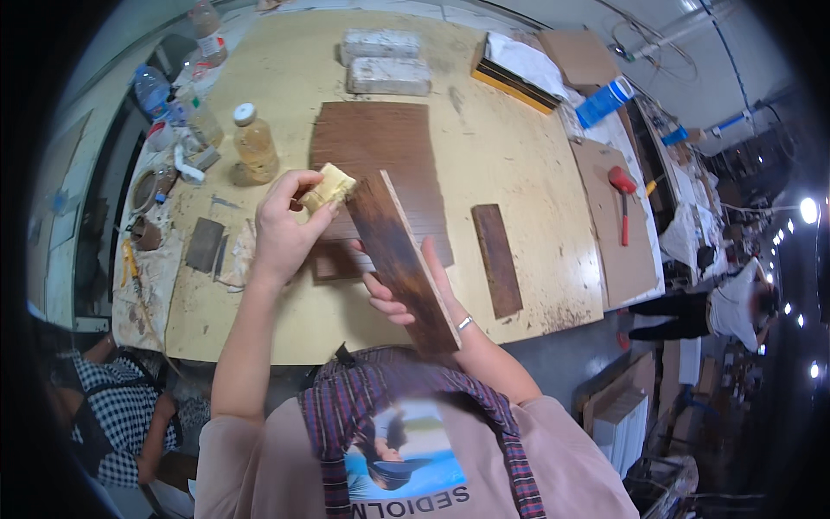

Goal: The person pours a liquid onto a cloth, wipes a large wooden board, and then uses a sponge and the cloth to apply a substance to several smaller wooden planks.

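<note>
Between the fingertips and thumb of my left hand (285,225) is a pale yellow sponge (330,185) with darker stains along one edge. It sits right by the upper end of a dark brown wooden board (402,264); whether the two touch I cannot tell. My right hand (387,304) grips this board from beneath, fingers curled round its left edge and thumb along the right one. The board is tilted above the table, its finish patchy. Under it lies a brown panel of narrow strips (376,130). Another brown board (497,259) rests flat to the right.
A capped bottle of yellowish liquid (255,149) stands at left, near several other bottles. Two wrapped blocks (389,76) lie at the far side. A red mallet (623,195) and blue canister (605,102) are at right. People are at lower left and far right.
</note>
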Tool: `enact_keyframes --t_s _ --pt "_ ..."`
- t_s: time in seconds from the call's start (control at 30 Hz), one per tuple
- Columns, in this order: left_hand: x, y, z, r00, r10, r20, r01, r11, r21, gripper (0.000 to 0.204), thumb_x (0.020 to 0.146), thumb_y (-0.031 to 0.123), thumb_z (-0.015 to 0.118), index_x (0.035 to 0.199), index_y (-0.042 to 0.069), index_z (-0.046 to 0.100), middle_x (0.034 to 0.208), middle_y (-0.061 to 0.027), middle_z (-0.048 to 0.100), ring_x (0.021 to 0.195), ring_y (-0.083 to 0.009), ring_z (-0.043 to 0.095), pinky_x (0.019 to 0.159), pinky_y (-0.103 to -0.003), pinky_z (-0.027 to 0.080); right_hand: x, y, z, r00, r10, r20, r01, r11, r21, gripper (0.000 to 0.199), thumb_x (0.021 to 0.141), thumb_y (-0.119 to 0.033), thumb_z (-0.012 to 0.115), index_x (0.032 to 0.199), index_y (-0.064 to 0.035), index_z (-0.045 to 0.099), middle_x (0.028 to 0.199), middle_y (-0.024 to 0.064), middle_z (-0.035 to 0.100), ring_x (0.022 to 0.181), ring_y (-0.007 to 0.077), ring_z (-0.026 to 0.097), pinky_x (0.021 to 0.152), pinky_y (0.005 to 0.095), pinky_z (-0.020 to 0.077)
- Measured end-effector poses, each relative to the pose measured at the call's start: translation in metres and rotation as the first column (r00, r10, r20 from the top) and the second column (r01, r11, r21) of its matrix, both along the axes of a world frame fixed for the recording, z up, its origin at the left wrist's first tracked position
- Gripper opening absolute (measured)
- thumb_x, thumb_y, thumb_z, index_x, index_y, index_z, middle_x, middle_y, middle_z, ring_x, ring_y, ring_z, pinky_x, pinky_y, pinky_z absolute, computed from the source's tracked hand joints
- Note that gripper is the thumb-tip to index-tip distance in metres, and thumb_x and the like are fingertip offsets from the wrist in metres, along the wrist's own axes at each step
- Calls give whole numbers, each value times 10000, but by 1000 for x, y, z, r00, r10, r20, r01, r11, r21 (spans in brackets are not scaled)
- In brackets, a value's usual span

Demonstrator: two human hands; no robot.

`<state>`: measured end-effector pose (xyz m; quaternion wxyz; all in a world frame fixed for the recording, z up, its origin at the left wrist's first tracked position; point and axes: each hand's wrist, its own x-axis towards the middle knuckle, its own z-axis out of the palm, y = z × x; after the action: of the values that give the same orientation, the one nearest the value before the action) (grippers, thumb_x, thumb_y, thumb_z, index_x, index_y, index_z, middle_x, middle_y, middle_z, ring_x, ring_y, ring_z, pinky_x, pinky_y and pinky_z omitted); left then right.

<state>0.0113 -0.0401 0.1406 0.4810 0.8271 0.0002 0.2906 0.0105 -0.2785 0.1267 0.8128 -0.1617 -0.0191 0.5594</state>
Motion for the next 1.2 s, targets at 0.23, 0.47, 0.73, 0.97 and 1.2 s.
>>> enact_keyframes --t_s 0.23,0.47,0.73,0.97,1.2 --pt "-30 1 -21 971 -115 -211 -9 860 -510 290 848 -30 666 1127 -26 587 1011 -80 643 846 -90 622 723 -212 514 58 -80 -11 362 250 898 905 134 -403 649 823 -417 727 1226 68 576 1086 232 666 1031 299 648 875 401 507" --pt "-48 -3 -38 949 -228 -217 80 841 -536 267 873 2 650 1131 -8 585 982 -64 648 744 -78 603 592 -199 464 74 -138 -53 546 740 392 837 -473 -274 515 749 -329 763 1122 -1 627 1083 199 555 1013 378 548 857 454 480" --pt "-55 -3 -39 937 -214 -275 26 830 -558 267 878 -57 623 1137 -48 560 1012 -86 637 857 -107 629 765 -229 526 25 -60 -77 -407 627 664 901 397 177 275 683 -73 708 916 -26 569 937 152 546 902 338 550 783 420 467" --pt "-67 4 -44 957 -134 -259 -43 813 -581 283 878 -53 626 1152 -56 557 1012 -84 636 868 -109 630 792 -232 522 4 -43 -99 -438 697 568 890 426 163 336 680 -127 727 978 -52 591 891 104 524 825 283 519 711 393 412" --pt "-80 13 -60 961 -110 -254 -95 731 -676 268 919 25 601 1171 -52 556 1037 -86 638 899 -109 618 812 -241 506 1 -49 -83 -473 664 579 853 511 111 365 649 -97 711 1003 -72 626 873 91 521 815 271 516 694 388 414"
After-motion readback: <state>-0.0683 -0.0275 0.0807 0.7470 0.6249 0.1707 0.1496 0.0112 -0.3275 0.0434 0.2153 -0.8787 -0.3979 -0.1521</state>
